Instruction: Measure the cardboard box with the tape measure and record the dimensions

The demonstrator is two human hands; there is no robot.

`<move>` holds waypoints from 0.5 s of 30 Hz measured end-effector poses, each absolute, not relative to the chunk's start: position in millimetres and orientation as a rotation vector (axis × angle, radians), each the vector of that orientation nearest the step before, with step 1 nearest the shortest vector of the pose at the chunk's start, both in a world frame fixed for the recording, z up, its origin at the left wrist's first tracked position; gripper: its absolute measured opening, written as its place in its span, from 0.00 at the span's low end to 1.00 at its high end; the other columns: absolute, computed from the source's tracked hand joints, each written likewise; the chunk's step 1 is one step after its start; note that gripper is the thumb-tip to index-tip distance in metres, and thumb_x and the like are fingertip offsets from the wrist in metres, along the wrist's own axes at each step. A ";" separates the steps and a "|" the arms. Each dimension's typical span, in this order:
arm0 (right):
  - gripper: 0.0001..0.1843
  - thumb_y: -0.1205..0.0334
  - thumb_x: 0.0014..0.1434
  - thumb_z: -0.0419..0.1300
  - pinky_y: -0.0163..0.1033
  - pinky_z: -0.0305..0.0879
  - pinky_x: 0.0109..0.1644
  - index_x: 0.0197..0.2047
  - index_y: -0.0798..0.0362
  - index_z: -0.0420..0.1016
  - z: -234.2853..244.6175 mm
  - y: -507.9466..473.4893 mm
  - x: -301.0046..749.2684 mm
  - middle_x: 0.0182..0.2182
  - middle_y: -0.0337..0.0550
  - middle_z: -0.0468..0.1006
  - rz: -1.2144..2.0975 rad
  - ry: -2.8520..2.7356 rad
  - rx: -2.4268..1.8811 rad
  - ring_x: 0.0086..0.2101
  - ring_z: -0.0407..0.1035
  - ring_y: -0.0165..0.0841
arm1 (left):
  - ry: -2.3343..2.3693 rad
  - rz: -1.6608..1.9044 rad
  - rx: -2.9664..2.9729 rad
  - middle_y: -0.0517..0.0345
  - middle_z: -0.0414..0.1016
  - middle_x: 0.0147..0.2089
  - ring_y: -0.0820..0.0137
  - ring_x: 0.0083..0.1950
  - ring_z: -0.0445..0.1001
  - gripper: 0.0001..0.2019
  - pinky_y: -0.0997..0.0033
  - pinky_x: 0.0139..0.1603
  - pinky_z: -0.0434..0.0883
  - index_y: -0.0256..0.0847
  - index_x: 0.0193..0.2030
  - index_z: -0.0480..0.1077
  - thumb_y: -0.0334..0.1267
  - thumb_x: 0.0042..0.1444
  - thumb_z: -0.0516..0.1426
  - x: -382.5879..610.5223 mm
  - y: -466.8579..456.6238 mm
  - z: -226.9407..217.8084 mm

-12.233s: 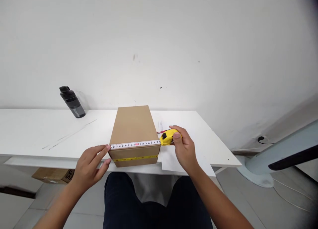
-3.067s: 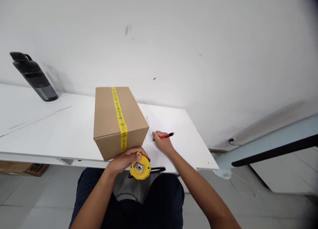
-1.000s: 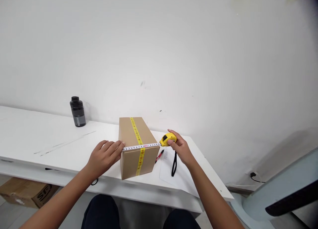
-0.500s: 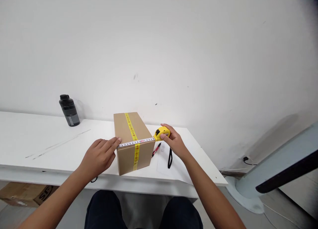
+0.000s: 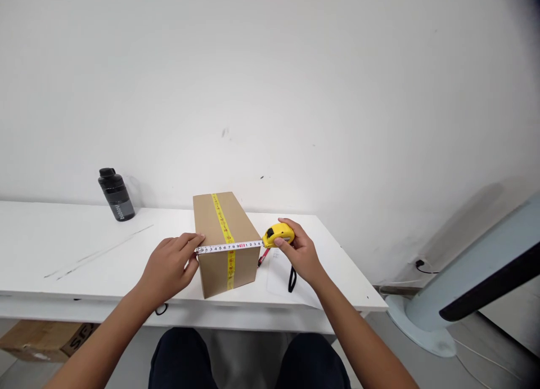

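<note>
A brown cardboard box [image 5: 243, 219] stands near the table's front edge, with yellow printed tape [image 5: 221, 213] running over its top and down its front. My left hand [image 5: 169, 269] is at the box's near left top corner, its fingers closed on the metal end of a measuring blade [image 5: 214, 248]. That blade stretches straight along the box's near top edge. In my right hand [image 5: 304, 255] is the yellow tape measure [image 5: 280, 232], gripped just beyond the right corner. Its black wrist strap [image 5: 292, 280] hangs down over the table.
Partly behind the box lies a red and black pen [image 5: 264, 256] on a white sheet of paper [image 5: 279, 277]. A dark water bottle [image 5: 117, 194] stands at the back left of the white table [image 5: 97, 237]. Below is another carton [image 5: 44, 339]; a pale floor-standing appliance [image 5: 434, 299] is at right.
My right hand has shifted slightly right and down with the tape measure. The blade now sits a little lower along the box's near edge. My left fingers have curled more at the corner.
</note>
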State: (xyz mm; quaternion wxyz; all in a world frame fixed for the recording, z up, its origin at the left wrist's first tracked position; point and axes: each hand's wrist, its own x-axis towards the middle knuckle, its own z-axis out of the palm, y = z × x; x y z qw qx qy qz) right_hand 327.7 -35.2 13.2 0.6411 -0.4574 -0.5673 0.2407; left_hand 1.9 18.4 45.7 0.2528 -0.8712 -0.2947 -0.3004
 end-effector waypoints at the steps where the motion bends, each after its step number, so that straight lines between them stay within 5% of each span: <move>1: 0.26 0.50 0.57 0.68 0.44 0.74 0.45 0.57 0.47 0.73 13.9 -37.4 325.4 0.47 0.45 0.77 0.532 -1.301 -1.048 0.42 0.73 0.38 | -0.791 -0.808 -2.359 0.51 0.79 0.51 0.64 0.42 0.80 0.20 0.61 0.42 0.73 0.40 0.59 0.70 0.30 0.61 0.50 2.5 17.3 47.1; 8: 0.24 0.51 0.58 0.67 0.44 0.74 0.43 0.56 0.48 0.74 20.3 -53.2 289.5 0.47 0.48 0.79 0.414 -1.416 -1.107 0.41 0.75 0.40 | -0.734 -0.728 -2.308 0.49 0.79 0.55 0.63 0.39 0.79 0.21 0.58 0.44 0.70 0.42 0.64 0.67 0.43 0.67 0.52 8.7 5.4 47.8; 15: 0.21 0.51 0.58 0.67 0.47 0.74 0.51 0.53 0.47 0.75 27.6 -56.4 237.0 0.47 0.48 0.81 0.241 -1.493 -1.088 0.45 0.77 0.43 | -0.787 -0.748 -2.209 0.51 0.80 0.55 0.62 0.41 0.80 0.17 0.53 0.51 0.68 0.43 0.61 0.70 0.42 0.69 0.52 23.8 -3.1 39.5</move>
